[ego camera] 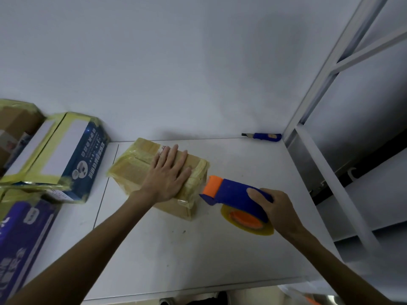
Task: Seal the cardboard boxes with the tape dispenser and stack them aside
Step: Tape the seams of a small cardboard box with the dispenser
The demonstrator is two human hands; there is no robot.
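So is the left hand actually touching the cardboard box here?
Touching. The head view shows the left hand lying flat on top of the cardboard box, fingers spread, with no gap. The right hand grips the tape dispenser beside it.

Yellow-taped cardboard box [132,170] lies flat just beside blue-orange tape dispenser [233,192].

Left hand [168,172] flat on brown box [132,170]. Right hand [278,209] holding blue tape dispenser [233,193] beside box, on white table [198,256].

Stacked boxes [66,155] left; shelf frame [319,172] right
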